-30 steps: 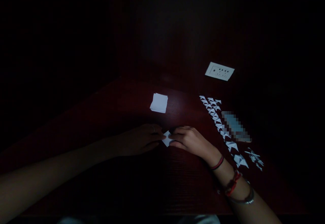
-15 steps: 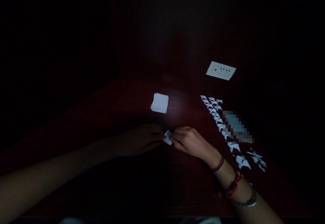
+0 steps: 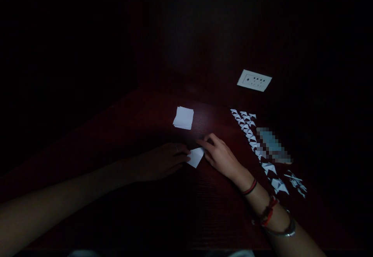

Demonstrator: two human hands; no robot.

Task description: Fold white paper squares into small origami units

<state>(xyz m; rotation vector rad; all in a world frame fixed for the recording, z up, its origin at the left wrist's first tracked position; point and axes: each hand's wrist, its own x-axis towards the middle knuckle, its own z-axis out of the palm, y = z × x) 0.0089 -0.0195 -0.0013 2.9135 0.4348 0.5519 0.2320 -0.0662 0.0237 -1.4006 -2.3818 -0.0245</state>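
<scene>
A small white sheet of paper [image 3: 196, 159] with a faint crease lies low over the dark red table between my two hands. My left hand [image 3: 167, 159], wearing a ring, has its fingertips closed on the sheet's left edge. At the sheet's upper right corner is my right hand [image 3: 220, 156], its index finger reaching out above and its thumb side against the corner, which it appears to pinch. Bracelets circle the right wrist and forearm. Beyond the hands sits a stack of square white paper [image 3: 183, 118].
To the right, several folded white paper pieces [image 3: 247, 130] run in slanting rows, with larger ones [image 3: 279, 186] nearer me. A blurred bluish oblong object [image 3: 273, 144] and a pile of paper strips [image 3: 295, 182] lie beside them. A white socket plate [image 3: 254, 80] is on the back wall.
The paper shows wider between my hands, its right part uncovered. My right hand has shifted up and slightly right, its fingers more spread. My left hand stays almost in place.
</scene>
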